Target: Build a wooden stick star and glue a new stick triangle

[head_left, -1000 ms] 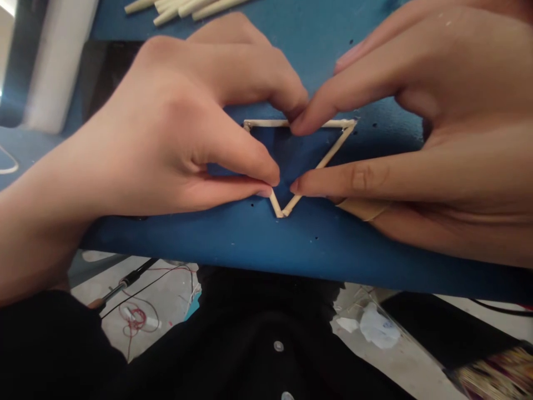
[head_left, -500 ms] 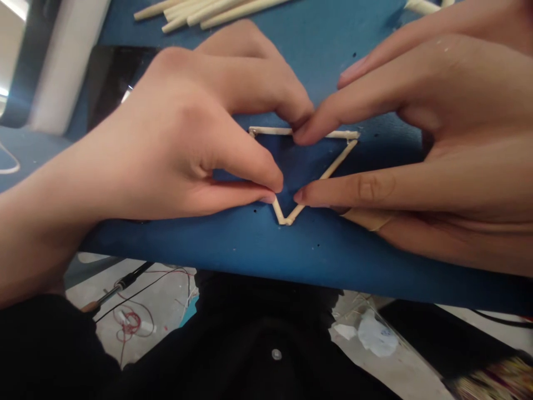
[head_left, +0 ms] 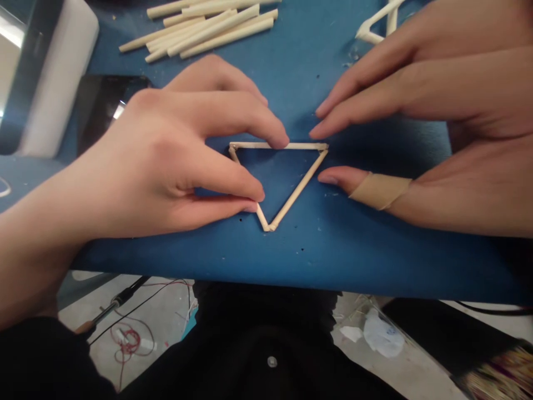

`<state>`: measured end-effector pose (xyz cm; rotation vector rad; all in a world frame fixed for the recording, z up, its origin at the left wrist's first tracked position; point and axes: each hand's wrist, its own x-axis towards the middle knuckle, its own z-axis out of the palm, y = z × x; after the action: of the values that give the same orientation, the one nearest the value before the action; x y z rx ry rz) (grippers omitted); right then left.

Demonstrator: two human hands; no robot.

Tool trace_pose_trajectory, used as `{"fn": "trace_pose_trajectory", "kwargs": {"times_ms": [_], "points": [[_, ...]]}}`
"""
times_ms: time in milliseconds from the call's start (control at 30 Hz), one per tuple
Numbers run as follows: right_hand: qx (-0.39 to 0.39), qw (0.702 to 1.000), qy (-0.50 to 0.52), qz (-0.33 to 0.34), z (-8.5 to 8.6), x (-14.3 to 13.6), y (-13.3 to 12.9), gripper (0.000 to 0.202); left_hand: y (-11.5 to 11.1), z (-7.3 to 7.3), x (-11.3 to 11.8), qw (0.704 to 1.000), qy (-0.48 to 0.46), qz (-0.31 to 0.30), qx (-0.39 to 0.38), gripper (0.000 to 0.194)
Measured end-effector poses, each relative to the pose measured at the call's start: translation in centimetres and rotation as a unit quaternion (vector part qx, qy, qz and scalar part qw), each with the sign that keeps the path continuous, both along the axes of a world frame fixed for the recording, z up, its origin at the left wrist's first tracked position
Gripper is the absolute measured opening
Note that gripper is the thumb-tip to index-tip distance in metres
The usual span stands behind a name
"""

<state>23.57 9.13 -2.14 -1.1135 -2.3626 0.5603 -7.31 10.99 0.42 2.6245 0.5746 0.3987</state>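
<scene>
A triangle of thin pale wooden sticks [head_left: 298,190] lies on the blue table, one corner pointing towards me. My left hand [head_left: 187,144] grips its left side between thumb and a finger, while another fingertip rests on the far stick. Most of the left stick is hidden under that hand. To the right, my right hand [head_left: 433,116] is apart from the triangle, fingers stretched out and holding nothing. A tan bandage [head_left: 381,190] wraps its thumb. Whitish lumps show at the triangle's corners.
Several loose wooden sticks [head_left: 225,30] lie in a pile at the back. Another joined stick piece [head_left: 368,30] is at the back right. A dark glossy object [head_left: 97,105] and a white-and-black device [head_left: 62,78] stand left. Cables [head_left: 129,341] lie on the floor.
My right hand has let go of the triangle, drawn back right and opened. In view, the triangle and my left hand sit slightly further left and lower; the left hand keeps its grip.
</scene>
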Motion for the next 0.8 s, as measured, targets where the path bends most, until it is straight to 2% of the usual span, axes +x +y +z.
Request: {"fn": "trace_pose_trajectory", "kwargs": {"times_ms": [167,433,533,800], "points": [[0.074,0.996,-0.033,0.043,-0.21,-0.48,-0.63,0.022,0.04,-0.08,-0.14,0.999,0.015,-0.012,0.031,0.016],[0.07,0.995,-0.048,0.06,0.29,-0.68,0.08,0.025,0.21,-0.52,-0.45,0.997,-0.017,-0.044,0.059,0.008],[0.058,0.996,-0.05,0.045,0.5,-0.88,0.3,0.026,0.22,-0.63,-0.49,0.997,-0.006,-0.031,0.067,0.008],[0.077,0.994,-0.057,0.052,0.17,-0.89,0.11,0.025,0.06,-0.56,-0.29,0.996,-0.003,-0.021,0.081,0.023]]}}
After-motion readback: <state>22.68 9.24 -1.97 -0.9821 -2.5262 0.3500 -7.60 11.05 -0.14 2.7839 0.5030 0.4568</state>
